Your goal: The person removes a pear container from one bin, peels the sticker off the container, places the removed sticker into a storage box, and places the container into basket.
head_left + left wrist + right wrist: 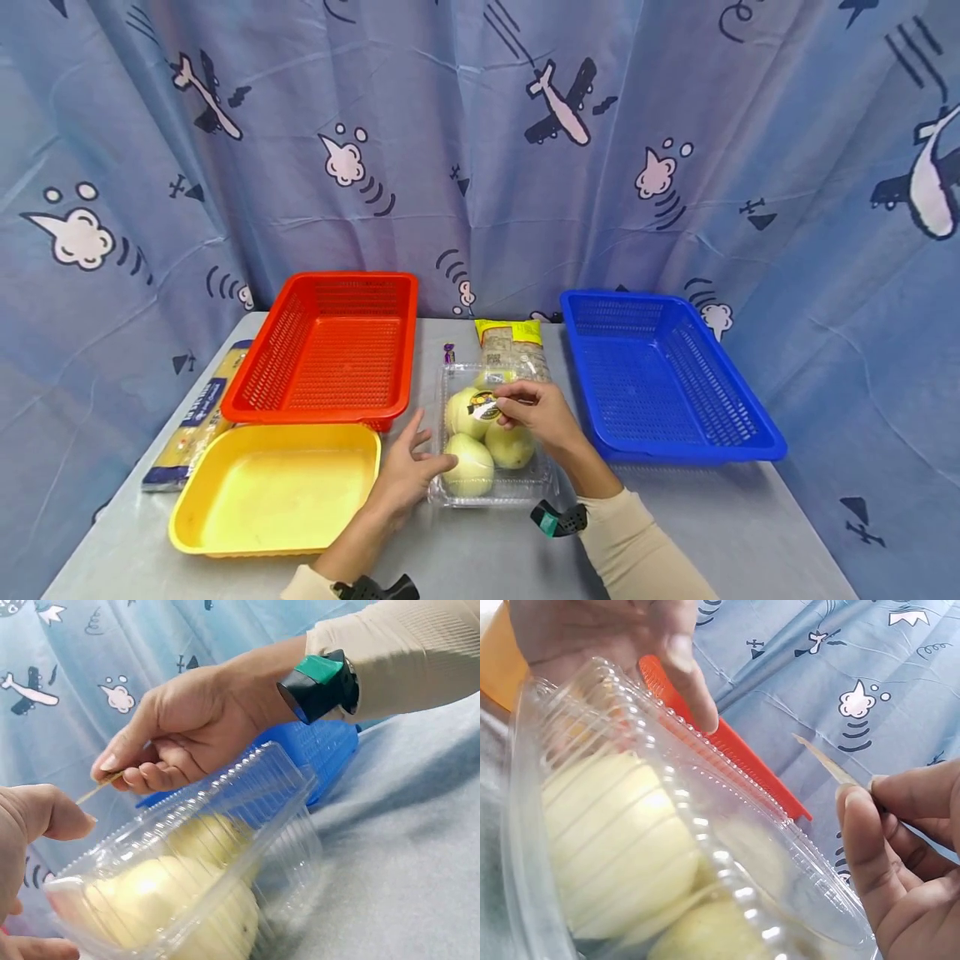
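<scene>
Your right hand (534, 414) pinched 1 round label (482, 406) between thumb and fingers, raised clear of the plastic. Just below that pinch sat the clear container (495, 498), holding pale green fruit (468, 468). To the grip's left, your left hand (405, 477) held nothing, its fingers apart and its thumb over the near-left edge; whether that thumb touched the plastic, I could not tell. Beyond the pinch lay a yellow-topped bag (510, 335). Farther left of your grip were the red basket (341, 358) and yellow tray (277, 487); to its right, the blue basket (652, 392).
</scene>
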Motion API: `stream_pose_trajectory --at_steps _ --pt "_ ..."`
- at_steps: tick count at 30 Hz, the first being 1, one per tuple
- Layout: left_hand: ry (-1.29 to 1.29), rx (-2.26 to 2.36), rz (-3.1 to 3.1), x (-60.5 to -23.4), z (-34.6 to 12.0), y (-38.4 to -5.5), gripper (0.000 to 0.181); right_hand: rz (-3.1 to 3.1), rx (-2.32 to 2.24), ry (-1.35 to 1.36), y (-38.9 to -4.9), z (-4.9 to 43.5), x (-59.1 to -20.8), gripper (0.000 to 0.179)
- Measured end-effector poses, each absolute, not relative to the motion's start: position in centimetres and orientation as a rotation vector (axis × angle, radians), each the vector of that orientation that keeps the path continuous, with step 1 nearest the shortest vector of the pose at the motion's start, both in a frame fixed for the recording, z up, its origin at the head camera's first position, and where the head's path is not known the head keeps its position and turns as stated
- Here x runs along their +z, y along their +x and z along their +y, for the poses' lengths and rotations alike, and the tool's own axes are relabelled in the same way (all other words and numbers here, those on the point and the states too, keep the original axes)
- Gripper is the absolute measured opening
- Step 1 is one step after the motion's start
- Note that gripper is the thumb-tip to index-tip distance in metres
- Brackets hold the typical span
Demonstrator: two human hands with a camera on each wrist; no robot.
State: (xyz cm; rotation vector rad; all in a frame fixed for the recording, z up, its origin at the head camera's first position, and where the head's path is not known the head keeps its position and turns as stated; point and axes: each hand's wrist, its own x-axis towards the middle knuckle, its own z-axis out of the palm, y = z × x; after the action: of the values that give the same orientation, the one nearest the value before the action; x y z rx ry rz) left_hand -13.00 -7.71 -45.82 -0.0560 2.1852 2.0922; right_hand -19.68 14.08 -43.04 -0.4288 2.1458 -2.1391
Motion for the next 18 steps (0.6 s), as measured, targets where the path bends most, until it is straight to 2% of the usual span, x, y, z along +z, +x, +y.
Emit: stream_pose_trajectory --at_steps 18 --pt "0.055 2.152 2.202 -43.1 -9.5 -11.9 0.096 2.134 -2.179 -0.409 -19.4 14.0 -43.5 0.018"
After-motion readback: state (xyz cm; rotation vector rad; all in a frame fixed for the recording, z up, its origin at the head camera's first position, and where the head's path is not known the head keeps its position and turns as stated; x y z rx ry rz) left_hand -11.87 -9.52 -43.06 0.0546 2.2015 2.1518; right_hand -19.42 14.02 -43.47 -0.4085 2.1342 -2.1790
